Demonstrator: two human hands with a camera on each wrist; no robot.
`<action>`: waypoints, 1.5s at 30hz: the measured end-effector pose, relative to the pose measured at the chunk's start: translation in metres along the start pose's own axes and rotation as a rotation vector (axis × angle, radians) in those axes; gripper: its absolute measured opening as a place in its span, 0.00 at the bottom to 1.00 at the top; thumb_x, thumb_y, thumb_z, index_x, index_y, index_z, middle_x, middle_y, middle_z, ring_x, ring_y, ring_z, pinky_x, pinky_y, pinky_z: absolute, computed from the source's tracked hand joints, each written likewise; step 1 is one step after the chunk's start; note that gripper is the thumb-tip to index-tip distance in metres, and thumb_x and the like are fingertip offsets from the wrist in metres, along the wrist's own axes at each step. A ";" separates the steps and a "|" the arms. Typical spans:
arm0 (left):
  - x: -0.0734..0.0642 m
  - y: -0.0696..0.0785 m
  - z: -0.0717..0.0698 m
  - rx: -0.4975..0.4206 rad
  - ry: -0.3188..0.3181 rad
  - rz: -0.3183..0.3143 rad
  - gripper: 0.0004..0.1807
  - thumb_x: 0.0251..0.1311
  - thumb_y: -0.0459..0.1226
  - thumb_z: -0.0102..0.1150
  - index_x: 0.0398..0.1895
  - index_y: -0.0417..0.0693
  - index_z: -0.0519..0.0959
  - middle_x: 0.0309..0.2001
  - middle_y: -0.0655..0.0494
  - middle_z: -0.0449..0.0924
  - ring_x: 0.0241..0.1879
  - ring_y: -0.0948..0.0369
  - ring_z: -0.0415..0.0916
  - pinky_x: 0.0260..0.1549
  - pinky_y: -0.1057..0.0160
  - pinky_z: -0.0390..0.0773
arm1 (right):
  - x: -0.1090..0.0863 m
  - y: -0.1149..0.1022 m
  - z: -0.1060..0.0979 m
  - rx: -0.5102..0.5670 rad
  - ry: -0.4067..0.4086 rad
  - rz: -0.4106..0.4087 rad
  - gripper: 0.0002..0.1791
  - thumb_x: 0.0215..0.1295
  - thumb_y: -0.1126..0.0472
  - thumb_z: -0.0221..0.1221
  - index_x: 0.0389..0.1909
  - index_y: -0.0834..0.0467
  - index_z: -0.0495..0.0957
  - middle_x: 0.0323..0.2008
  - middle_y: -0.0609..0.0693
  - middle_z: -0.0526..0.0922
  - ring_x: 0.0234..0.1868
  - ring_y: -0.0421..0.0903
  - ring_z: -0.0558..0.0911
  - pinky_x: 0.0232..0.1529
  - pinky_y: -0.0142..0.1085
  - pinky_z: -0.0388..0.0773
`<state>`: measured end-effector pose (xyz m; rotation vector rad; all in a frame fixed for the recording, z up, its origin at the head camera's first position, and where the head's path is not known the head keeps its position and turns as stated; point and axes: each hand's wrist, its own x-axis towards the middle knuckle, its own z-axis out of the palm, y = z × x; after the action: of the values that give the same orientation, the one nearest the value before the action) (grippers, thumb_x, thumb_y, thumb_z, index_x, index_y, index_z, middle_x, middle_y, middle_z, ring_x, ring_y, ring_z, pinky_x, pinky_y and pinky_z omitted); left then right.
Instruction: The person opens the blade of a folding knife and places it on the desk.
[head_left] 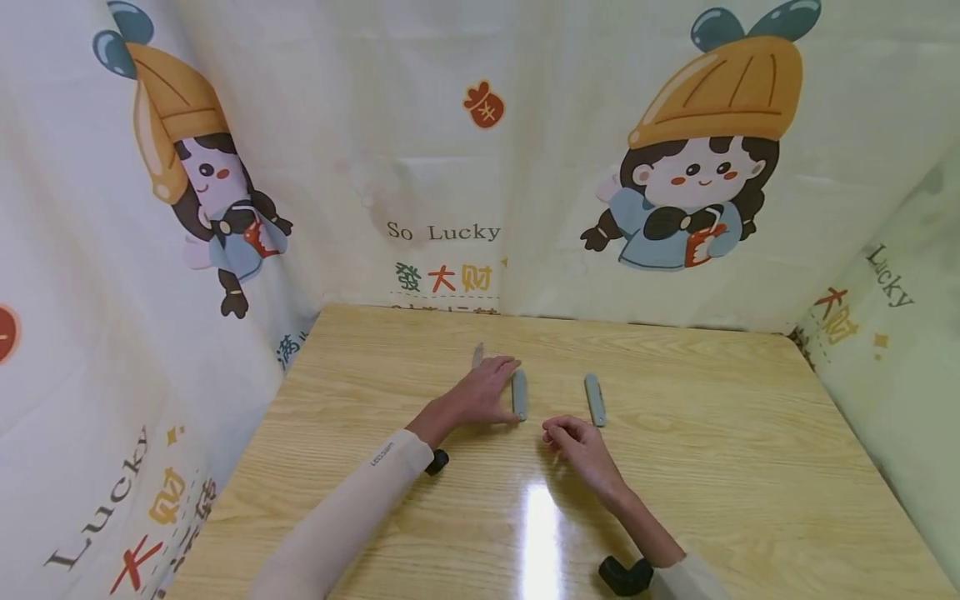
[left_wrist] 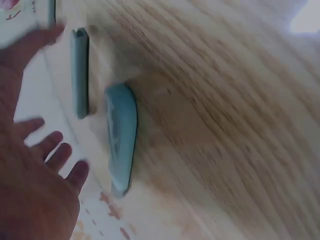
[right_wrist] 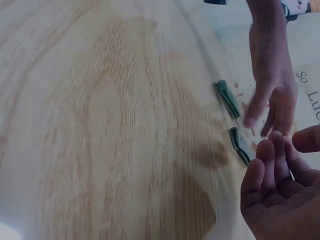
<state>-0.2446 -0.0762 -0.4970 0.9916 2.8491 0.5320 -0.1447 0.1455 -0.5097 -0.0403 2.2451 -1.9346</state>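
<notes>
My left hand [head_left: 483,394] reaches over the table with spread fingers, close around a slim grey-green bar [head_left: 519,395] with rounded ends. Whether it touches the bar I cannot tell. Partly covered by that hand, a similar piece [head_left: 478,356] lies farther left; the left wrist view shows it as a curved grey-green handle [left_wrist: 122,137] with a thin grey tip. A third matching bar [head_left: 595,400] is to the right. Below and left of it, my right hand [head_left: 579,450] hovers with loosely bent fingers, holding nothing; its thumb stands apart in the right wrist view.
The pieces lie on a light wood-grain table [head_left: 720,467]. Printed fabric [head_left: 547,167] hangs at the back and both sides. A black wrist-worn piece [head_left: 626,575] is on the right forearm, another [head_left: 437,462] by the left wrist. Light glares on the table front.
</notes>
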 end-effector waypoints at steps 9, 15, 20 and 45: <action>0.019 0.005 0.001 -0.031 -0.201 -0.047 0.56 0.55 0.51 0.73 0.81 0.45 0.51 0.76 0.47 0.57 0.72 0.51 0.59 0.65 0.52 0.64 | 0.012 -0.004 -0.002 -0.037 -0.033 0.036 0.16 0.79 0.60 0.53 0.51 0.71 0.79 0.43 0.62 0.83 0.42 0.54 0.81 0.38 0.37 0.79; 0.019 0.012 0.003 -0.043 -0.170 -0.040 0.57 0.52 0.48 0.75 0.80 0.44 0.52 0.72 0.48 0.63 0.62 0.55 0.68 0.60 0.50 0.69 | 0.021 -0.001 -0.007 -0.072 -0.019 0.032 0.16 0.78 0.62 0.53 0.52 0.73 0.77 0.42 0.62 0.82 0.41 0.53 0.81 0.37 0.37 0.79; 0.014 0.019 0.003 -0.031 -0.111 0.041 0.61 0.48 0.49 0.79 0.80 0.42 0.51 0.71 0.49 0.64 0.58 0.58 0.70 0.57 0.51 0.71 | 0.035 0.002 -0.008 -0.091 -0.034 0.003 0.20 0.79 0.61 0.53 0.57 0.75 0.75 0.46 0.63 0.82 0.43 0.55 0.81 0.39 0.42 0.82; -0.001 0.024 0.009 -1.050 -0.017 -0.159 0.30 0.73 0.27 0.55 0.75 0.35 0.62 0.42 0.46 0.82 0.30 0.56 0.82 0.33 0.50 0.84 | 0.051 -0.006 0.000 0.084 -0.056 0.053 0.14 0.77 0.64 0.55 0.48 0.75 0.76 0.31 0.54 0.83 0.30 0.43 0.82 0.35 0.35 0.81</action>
<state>-0.2280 -0.0568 -0.4971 0.5271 2.0466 1.6885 -0.1957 0.1377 -0.5103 -0.0233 2.1058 -1.9733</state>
